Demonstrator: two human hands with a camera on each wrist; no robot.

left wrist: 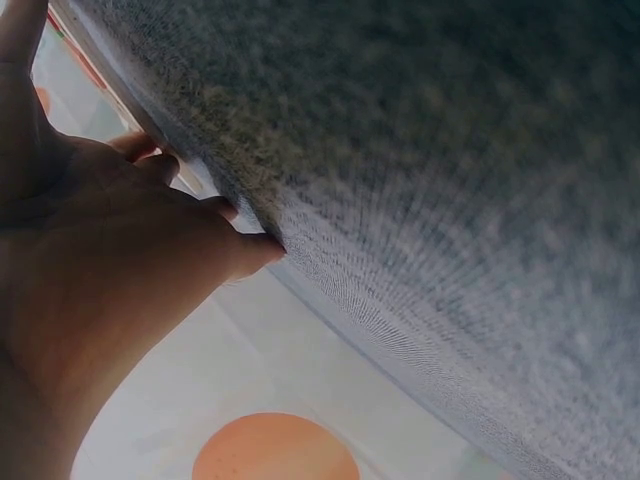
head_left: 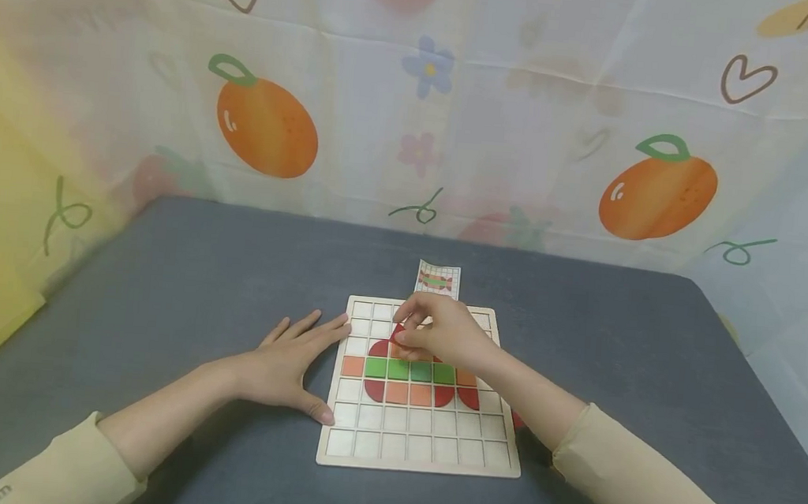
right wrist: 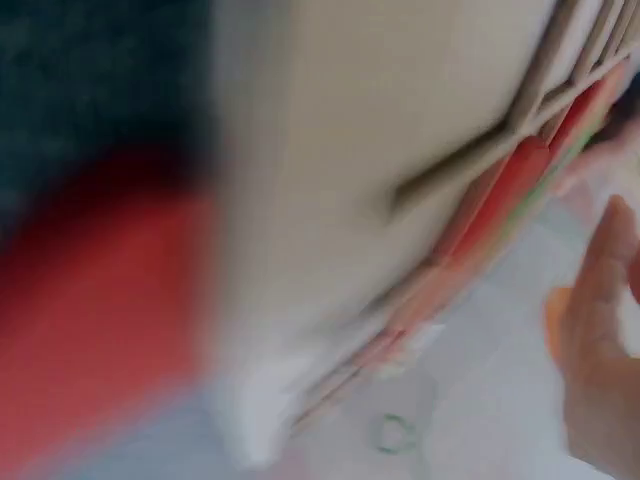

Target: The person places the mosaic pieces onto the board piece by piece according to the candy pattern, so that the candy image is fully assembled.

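Note:
A pale wooden grid board (head_left: 418,448) lies on the dark table, with green, orange and red tiles set in its middle rows. My left hand (head_left: 284,367) is spread along the board's left edge, thumb at the lower side and fingertips at the upper side. In the left wrist view the outer fingers (left wrist: 258,255) rest on the table cloth. Over the upper left part of the grid, my right hand (head_left: 456,337) pinches a small red tile (head_left: 396,332) between thumb and fingers. Right below it are a red rounded tile (head_left: 378,349) and the row of green tiles (head_left: 421,372).
Behind the board lies a small pattern card (head_left: 437,278) with a printed candy-like figure on a grid. A red piece (head_left: 518,421) shows beside the board's right edge, partly hidden by the right forearm; it is large and blurred in the right wrist view. A fruit-print curtain (head_left: 510,173) hangs behind the table.

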